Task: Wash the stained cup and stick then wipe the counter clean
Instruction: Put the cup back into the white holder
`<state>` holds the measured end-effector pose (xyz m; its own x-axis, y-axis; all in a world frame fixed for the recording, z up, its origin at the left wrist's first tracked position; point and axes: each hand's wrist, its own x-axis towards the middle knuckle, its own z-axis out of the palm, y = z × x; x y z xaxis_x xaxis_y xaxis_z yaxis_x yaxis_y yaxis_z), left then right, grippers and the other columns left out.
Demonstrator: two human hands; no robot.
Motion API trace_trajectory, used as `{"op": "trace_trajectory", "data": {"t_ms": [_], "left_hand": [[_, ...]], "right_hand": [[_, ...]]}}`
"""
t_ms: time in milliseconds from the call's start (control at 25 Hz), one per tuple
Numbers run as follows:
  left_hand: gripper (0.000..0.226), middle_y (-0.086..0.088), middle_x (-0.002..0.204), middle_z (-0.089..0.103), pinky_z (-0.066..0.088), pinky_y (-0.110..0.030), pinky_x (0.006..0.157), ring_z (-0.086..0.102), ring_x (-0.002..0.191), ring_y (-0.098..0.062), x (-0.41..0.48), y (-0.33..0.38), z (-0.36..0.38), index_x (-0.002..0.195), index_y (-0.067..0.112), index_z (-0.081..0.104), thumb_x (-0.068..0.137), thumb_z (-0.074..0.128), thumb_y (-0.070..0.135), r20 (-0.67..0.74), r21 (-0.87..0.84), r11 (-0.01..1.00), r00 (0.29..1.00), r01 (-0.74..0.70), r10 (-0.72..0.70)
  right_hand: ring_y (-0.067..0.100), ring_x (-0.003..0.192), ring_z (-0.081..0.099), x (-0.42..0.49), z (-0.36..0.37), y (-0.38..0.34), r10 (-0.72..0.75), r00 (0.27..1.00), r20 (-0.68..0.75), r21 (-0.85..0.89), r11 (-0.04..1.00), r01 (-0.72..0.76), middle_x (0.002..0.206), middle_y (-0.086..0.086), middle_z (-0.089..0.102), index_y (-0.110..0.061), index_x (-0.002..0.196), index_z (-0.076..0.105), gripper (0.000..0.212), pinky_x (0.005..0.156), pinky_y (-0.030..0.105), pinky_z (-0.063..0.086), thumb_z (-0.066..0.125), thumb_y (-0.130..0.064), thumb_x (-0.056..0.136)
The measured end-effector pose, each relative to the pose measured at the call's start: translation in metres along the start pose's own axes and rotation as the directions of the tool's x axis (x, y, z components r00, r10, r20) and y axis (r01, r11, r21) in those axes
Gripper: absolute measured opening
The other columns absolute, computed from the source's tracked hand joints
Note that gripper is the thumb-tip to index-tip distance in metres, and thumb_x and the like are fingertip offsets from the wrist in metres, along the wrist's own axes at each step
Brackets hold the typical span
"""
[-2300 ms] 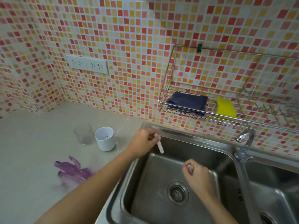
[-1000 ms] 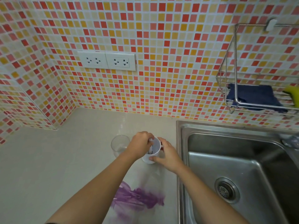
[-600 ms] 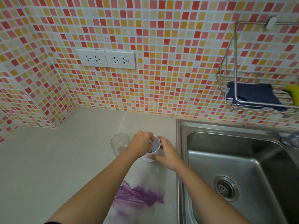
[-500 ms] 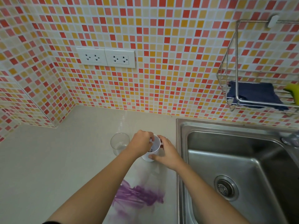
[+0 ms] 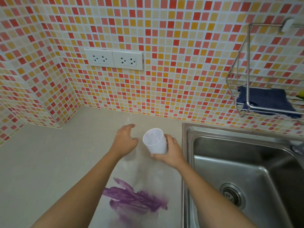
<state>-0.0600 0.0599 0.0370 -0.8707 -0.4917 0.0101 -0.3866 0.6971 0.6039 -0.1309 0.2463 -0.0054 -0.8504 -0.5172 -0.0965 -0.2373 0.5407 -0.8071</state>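
cup (image 5: 155,142) tilted, gripped by right hand (image 5: 170,152) | left hand (image 5: 124,142) open, fingers relaxed, at cup's 9 o'clock | purple stain (image 5: 134,198) on tabletop (image 5: 49,162), cup's 6 o'clock

The left hand (image 5: 125,140) covered most of the clear glass (image 5: 130,156), at 9 o'clock from the white cup (image 5: 155,142). The right hand (image 5: 171,152) had its fingers tucked behind the cup. At 3 o'clock, the picture's edge cut off the wire rack (image 5: 248,63), a yellow thing (image 5: 301,95) and the tap (image 5: 298,148). The sink (image 5: 246,170) ran off the edge at 4 o'clock.
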Motion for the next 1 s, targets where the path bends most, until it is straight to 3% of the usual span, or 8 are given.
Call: {"op": "trace_trajectory", "data": {"t_ms": [80, 160, 240, 360, 480, 640, 840, 1000], "left_hand": [[0.09, -0.013, 0.155, 0.018, 0.024, -0.049, 0.112, 0.019, 0.141, -0.035, -0.001, -0.03, 0.001, 0.147, 0.022, 0.018, 0.075, 0.071, 0.032, 0.168, 0.176, 0.971, 0.967, 0.161, -0.191], [0.109, -0.015, 0.155, 0.014, 0.025, -0.049, 0.111, 0.018, 0.141, -0.037, -0.007, -0.043, 0.006, 0.148, 0.027, 0.009, 0.065, 0.079, 0.036, 0.287, 0.152, 0.958, 0.916, 0.245, -0.28], [0.103, -0.015, 0.147, 0.029, 0.038, -0.044, 0.104, 0.037, 0.131, -0.036, -0.012, -0.038, 0.012, 0.145, 0.025, 0.018, 0.065, 0.083, 0.03, 0.246, 0.006, 0.974, 0.944, 0.227, -0.221], [0.096, -0.012, 0.138, 0.042, 0.045, -0.036, 0.094, 0.048, 0.12, -0.03, -0.017, -0.014, 0.018, 0.141, 0.018, 0.026, 0.064, 0.083, 0.022, 0.187, -0.112, 0.983, 0.974, 0.147, -0.125], [0.087, -0.009, 0.13, 0.048, 0.043, -0.026, 0.083, 0.05, 0.109, -0.024, -0.018, 0.006, 0.033, 0.13, 0.011, 0.034, 0.061, 0.084, 0.024, 0.224, -0.147, 0.981, 0.971, 0.124, -0.089], [0.091, -0.008, 0.132, 0.049, 0.046, -0.025, 0.085, 0.051, 0.113, -0.023, -0.022, 0.017, 0.059, 0.135, 0.015, 0.033, 0.06, 0.084, 0.022, 0.296, -0.253, 0.958, 0.953, 0.134, -0.055], [0.088, -0.003, 0.134, 0.048, 0.043, -0.024, 0.081, 0.047, 0.102, -0.014, -0.03, 0.021, 0.073, 0.135, 0.014, 0.032, 0.063, 0.082, 0.023, 0.309, -0.349, 0.926, 0.951, 0.143, -0.03], [0.078, -0.003, 0.121, 0.057, 0.048, -0.028, 0.077, 0.056, 0.097, -0.02, -0.032, 0.022, 0.074, 0.13, 0.02, 0.037, 0.065, 0.08, 0.023, 0.301, -0.388, 0.912, 0.953, 0.133, -0.011]], "right_hand": [[0.012, 0.102, 0.044, 0.005, -0.02, -0.012, -0.048, 0.998, -0.026, -0.133, 0.99, 0.044, 0.12, -0.003, 0.041, -0.025, 0.127, 0.038, 0.086, 0.083, 0.028, 0.042, 0.083, -0.04, 0.056], [0.016, 0.103, 0.045, 0.009, -0.039, -0.021, -0.077, 0.997, -0.02, -0.242, 0.968, 0.07, 0.12, -0.001, 0.038, -0.025, 0.127, 0.038, 0.086, 0.081, 0.029, 0.044, 0.083, -0.039, 0.055], [0.019, 0.106, 0.044, 0.011, -0.054, -0.026, -0.091, 0.996, 0.003, -0.334, 0.939, 0.087, 0.122, 0.0, 0.035, -0.025, 0.127, 0.038, 0.086, 0.084, 0.033, 0.048, 0.083, -0.037, 0.054], [0.02, 0.107, 0.043, 0.01, -0.068, -0.029, -0.101, 0.995, 0.023, -0.444, 0.89, 0.101, 0.123, 0.0, 0.032, -0.025, 0.13, 0.037, 0.09, 0.09, 0.037, 0.05, 0.082, -0.033, 0.053], [0.02, 0.11, 0.039, 0.005, -0.076, -0.029, -0.099, 0.995, 0.022, -0.495, 0.864, 0.097, 0.122, -0.001, 0.031, -0.026, 0.131, 0.036, 0.091, 0.093, 0.038, 0.048, 0.082, -0.031, 0.052], [0.02, 0.118, 0.029, -0.002, -0.089, -0.031, -0.104, 0.993, 0.061, -0.55, 0.826, 0.121, 0.125, -0.002, 0.029, -0.03, 0.131, 0.038, 0.09, 0.097, 0.044, 0.045, 0.082, -0.023, 0.053], [0.026, 0.123, 0.02, -0.006, -0.086, -0.042, -0.16, 0.966, 0.202, -0.761, 0.595, 0.257, 0.133, 0.002, 0.024, -0.032, 0.135, 0.035, 0.086, 0.096, 0.043, 0.048, 0.078, -0.018, 0.062], [0.027, 0.129, 0.017, -0.006, -0.074, -0.056, -0.185, 0.938, 0.293, -0.753, 0.56, 0.346, 0.139, 0.001, 0.023, -0.03, 0.14, 0.028, 0.093, 0.092, 0.042, 0.049, 0.075, -0.006, 0.063]]}}
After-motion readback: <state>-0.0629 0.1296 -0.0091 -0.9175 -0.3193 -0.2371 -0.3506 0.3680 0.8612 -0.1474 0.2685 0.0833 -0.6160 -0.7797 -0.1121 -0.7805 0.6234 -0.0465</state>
